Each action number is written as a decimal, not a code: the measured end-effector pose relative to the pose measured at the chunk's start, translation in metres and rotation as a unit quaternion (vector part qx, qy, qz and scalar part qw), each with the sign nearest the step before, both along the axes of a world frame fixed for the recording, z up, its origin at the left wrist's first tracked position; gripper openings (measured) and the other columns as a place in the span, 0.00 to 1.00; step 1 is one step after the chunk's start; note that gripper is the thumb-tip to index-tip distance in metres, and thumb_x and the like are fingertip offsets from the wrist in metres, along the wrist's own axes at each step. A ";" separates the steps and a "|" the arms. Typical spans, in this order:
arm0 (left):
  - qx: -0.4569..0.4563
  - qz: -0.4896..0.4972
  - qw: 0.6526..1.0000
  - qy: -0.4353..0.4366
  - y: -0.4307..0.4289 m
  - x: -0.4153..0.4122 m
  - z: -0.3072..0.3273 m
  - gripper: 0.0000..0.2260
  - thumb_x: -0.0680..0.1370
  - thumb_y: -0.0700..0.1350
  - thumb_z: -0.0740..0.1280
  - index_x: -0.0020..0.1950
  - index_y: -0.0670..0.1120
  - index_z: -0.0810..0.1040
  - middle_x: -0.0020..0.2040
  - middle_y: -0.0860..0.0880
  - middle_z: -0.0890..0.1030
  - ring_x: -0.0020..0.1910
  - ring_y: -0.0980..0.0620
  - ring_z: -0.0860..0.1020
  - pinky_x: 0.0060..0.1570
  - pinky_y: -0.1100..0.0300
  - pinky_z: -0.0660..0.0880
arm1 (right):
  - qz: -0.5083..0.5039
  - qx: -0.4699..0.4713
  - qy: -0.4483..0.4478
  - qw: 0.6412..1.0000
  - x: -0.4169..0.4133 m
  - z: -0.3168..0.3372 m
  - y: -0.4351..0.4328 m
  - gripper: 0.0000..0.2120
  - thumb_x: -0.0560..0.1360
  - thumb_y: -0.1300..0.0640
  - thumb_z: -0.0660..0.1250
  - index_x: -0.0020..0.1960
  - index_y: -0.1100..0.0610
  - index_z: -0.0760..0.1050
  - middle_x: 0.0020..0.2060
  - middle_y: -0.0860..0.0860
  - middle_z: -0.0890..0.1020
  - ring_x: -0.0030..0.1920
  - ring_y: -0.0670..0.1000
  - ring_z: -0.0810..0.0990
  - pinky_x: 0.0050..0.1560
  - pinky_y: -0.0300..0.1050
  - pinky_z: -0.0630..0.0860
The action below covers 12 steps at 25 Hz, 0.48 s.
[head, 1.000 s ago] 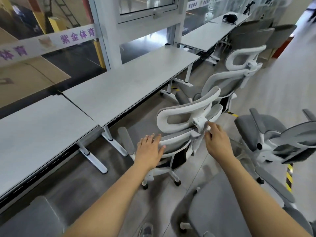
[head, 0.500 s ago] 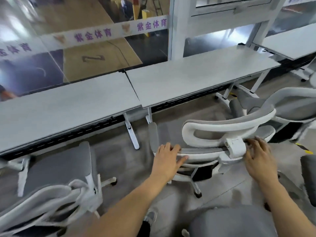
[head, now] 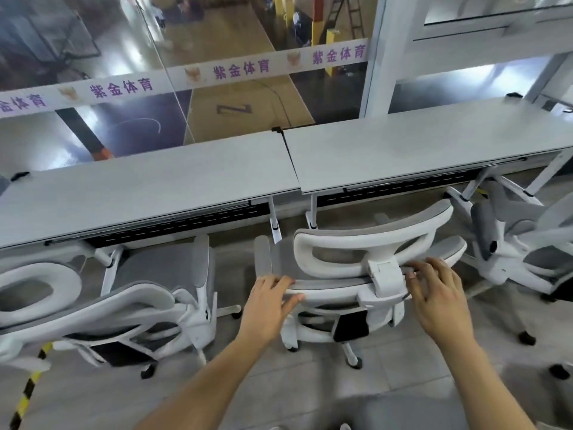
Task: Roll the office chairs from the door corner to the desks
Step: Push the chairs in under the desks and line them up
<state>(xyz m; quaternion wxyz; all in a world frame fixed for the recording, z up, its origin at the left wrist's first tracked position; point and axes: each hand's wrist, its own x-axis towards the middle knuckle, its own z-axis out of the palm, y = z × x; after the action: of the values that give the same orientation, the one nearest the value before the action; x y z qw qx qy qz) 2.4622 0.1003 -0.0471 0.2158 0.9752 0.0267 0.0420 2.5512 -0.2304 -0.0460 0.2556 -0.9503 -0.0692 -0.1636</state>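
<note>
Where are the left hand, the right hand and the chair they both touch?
left hand point(head: 269, 301): head view, back of the hand.
right hand point(head: 440, 293): head view, back of the hand.
middle chair point(head: 356, 240): head view, upper band of its white headrest.

"紫金体育" along white window band point(head: 242, 69)

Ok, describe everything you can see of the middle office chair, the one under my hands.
The chair has a white plastic frame, grey mesh on its curved headrest and back, grey armrests and black casters. It stands upright facing the right-hand desk. The left hand grips the back's top rim; the right hand rests spread fingers there.
</note>
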 end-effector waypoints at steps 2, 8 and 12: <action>-0.013 0.009 1.000 -0.003 0.018 -0.004 0.001 0.25 0.79 0.66 0.51 0.64 0.53 0.75 0.59 0.51 0.74 0.62 0.49 0.70 0.64 0.53 0.70 | 0.011 0.005 0.003 1.000 -0.002 0.001 0.018 0.16 0.81 0.48 0.59 0.62 0.53 0.78 0.64 0.54 0.74 0.66 0.58 0.69 0.67 0.54 0.66; -0.056 0.025 0.998 0.014 0.040 0.005 0.010 0.24 0.79 0.65 0.54 0.65 0.52 0.75 0.62 0.51 0.74 0.68 0.50 0.65 0.63 0.60 0.62 | 0.023 0.021 0.042 0.999 0.009 -0.005 0.038 0.14 0.83 0.53 0.59 0.66 0.54 0.76 0.69 0.56 0.71 0.71 0.60 0.66 0.71 0.57 0.64; -0.083 0.043 0.996 0.008 0.033 0.009 0.005 0.18 0.80 0.60 0.60 0.64 0.53 0.75 0.61 0.52 0.73 0.68 0.50 0.65 0.61 0.62 0.63 | 0.027 0.030 0.056 0.998 0.020 -0.008 0.035 0.16 0.84 0.54 0.58 0.69 0.56 0.75 0.73 0.59 0.69 0.76 0.60 0.62 0.74 0.55 0.61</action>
<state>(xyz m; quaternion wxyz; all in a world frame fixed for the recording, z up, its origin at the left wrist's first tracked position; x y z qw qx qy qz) 2.4709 0.1333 -0.0423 0.2941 0.9521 0.0733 0.0413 2.5710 -0.1949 -0.0544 0.2921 -0.9477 -0.0753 -0.1048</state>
